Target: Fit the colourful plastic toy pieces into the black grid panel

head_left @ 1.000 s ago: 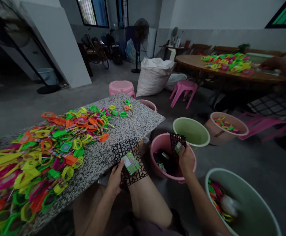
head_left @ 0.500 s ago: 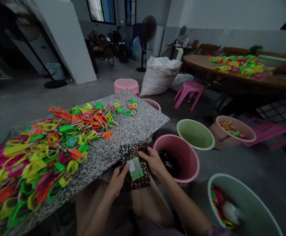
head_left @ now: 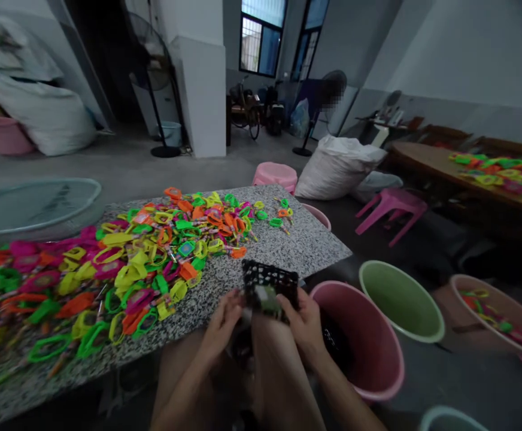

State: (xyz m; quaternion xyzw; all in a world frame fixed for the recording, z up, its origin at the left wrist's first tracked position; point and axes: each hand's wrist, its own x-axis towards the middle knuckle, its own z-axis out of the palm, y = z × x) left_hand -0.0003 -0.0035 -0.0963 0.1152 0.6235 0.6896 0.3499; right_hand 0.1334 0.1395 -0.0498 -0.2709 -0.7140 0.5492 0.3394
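Across the left half of the view, a speckled granite desk (head_left: 297, 251) carries a wide heap of neon plastic frames (head_left: 121, 269) in pink, yellow, green and orange, which thins out toward the far corner. To the right of the desk, on the floor, stand a pink bucket (head_left: 373, 359) with dark pieces inside, a green bucket (head_left: 400, 299) beyond it, and a tan basin (head_left: 498, 317) holding a few bright frames. Farther back sit a pink stool (head_left: 274, 175) and a white sack (head_left: 337, 167).

Both forearms rise from the bottom edge above the person's bare knees and meet at the near edge of the desk. The left hand (head_left: 222, 320) has its fingers curled upward, its grip closed on the left side of a black lattice grid (head_left: 270, 286). The right hand (head_left: 304, 320) mirrors it, thumb forward, its grip clenched on the right side of the grid. The grid is tilted, held just above the desk edge and beside the pink bucket. A small green card (head_left: 265, 296) lies against the grid's front between the two thumbs; it is blurred, so its print cannot be read.
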